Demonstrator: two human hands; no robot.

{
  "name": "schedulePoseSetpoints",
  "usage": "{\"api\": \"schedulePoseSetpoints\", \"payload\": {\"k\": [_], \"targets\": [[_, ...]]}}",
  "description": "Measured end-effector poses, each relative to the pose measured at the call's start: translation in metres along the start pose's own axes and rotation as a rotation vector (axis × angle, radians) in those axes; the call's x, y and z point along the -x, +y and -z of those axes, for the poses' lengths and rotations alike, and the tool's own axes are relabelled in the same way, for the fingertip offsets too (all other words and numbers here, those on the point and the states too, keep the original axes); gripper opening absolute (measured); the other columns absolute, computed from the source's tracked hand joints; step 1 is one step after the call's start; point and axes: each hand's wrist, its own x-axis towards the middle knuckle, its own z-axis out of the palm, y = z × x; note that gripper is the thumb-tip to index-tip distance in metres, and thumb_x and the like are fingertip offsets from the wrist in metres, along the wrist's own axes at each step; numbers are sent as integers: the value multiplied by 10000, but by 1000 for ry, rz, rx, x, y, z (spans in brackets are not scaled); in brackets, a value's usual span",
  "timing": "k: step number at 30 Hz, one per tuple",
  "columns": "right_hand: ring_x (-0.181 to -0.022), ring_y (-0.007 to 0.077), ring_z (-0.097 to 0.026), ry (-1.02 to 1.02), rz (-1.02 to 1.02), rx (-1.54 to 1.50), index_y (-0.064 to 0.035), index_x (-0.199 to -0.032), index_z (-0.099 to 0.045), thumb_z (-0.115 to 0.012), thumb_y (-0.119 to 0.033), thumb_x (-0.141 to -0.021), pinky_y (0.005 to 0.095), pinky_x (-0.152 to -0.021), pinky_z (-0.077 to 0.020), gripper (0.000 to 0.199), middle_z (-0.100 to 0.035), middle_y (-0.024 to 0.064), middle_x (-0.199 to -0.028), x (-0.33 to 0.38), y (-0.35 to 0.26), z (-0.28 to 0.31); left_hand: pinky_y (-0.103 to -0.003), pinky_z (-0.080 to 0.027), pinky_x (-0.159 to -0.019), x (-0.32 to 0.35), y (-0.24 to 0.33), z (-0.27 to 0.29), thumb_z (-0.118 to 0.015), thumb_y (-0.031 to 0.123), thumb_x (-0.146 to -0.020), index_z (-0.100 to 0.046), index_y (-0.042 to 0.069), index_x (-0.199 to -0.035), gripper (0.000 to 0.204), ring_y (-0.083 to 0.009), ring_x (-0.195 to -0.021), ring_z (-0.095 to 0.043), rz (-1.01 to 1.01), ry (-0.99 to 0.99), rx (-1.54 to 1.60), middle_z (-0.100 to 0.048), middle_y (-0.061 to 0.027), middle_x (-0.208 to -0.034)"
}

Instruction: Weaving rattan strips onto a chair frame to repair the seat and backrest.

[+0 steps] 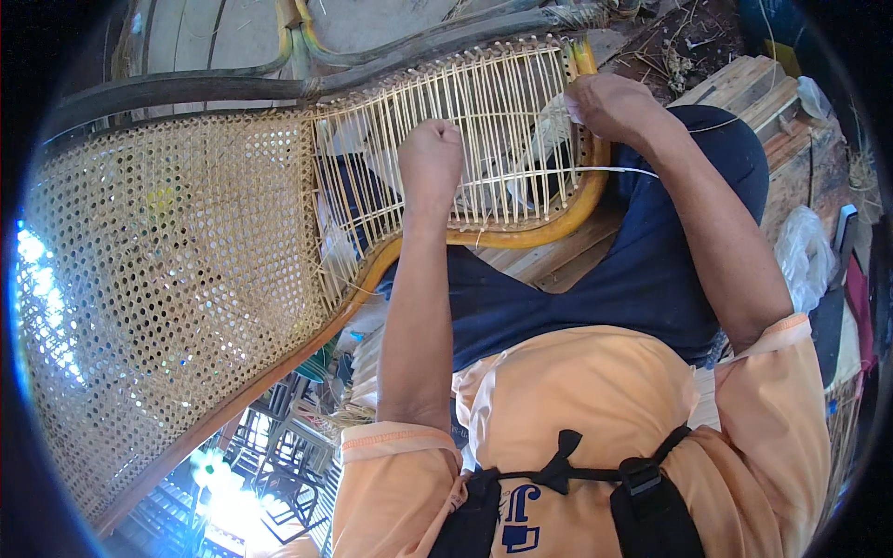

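I have the frame (530, 238) in front of the body, its rounded right end by the dark-trousered legs (670, 279). Pale strands (493, 130) run across that end, and a close mesh (186, 223) fills the left part. A white strip (619, 169) crosses the strands and runs out past the frame's right edge. My left hand (432, 163) is over the strands, clenched; I cannot tell whether it holds anything. My right hand (614, 104) is at the upper right corner, fingers curled, their grasp hidden from me. Along the top I see a dark pole (205, 90); boards (749, 88) and a clear bag (806, 256) lie rightward.
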Motion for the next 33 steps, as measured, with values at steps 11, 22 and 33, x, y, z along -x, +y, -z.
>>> {"api": "schedulePoseSetpoints", "payload": {"k": [11,22,33], "targets": [[-835,335,-617,-60,-29,-52,-43,-905,-603,-439,-170,-861,428,-728,-482,212,-630,190,-837,1,2,5,-388,-472,-602,-10,-17,4,-501,172,-748,-616,-20,-706,227,-291,-590,-611,253,-159,130,-593,-197,-621],[-833,347,-615,33,22,-44,-38,-863,-604,-517,-194,-810,435,-698,-490,187,-625,192,-840,-2,10,-5,-435,-484,-686,-1,-10,8,-552,140,-776,-674,59,-814,151,-348,-717,-616,-12,-32,-190,-639,-181,-787],[-855,346,-610,77,26,-21,-35,-859,-623,-545,-170,-789,429,-733,-486,172,-623,194,-865,-5,10,-8,-426,-460,-733,0,-32,4,-545,121,-799,-594,79,-922,138,-309,-836,-580,-53,-17,-51,-565,-138,-930]]}}
